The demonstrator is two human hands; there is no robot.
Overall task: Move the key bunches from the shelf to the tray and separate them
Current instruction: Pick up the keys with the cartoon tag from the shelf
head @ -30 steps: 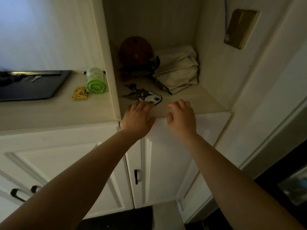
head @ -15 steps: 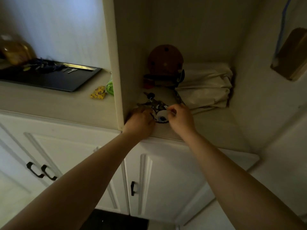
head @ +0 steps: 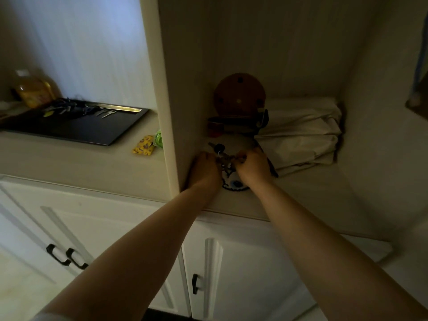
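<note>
Both hands, left hand (head: 205, 169) and right hand (head: 253, 166), close on the dark metal key bunch (head: 224, 158) lying on the cream shelf (head: 301, 193), gathering it whole for the flat black tray (head: 76, 126) left of the shelf.

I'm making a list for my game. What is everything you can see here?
key bunch: one, dark metal with a white round tag, on the shelf between both hands
tray: one, black, on the counter at left, keys already on it
bottle: one, amber, behind the tray
packet: one, yellow, on the counter
green roll: one, mostly hidden by the shelf wall
round brown thing: one, at the shelf back
folded cloth: one, cream, right on the shelf
cabinet handles: three, black
left hand: on the bunch
right hand: on the bunch
</note>
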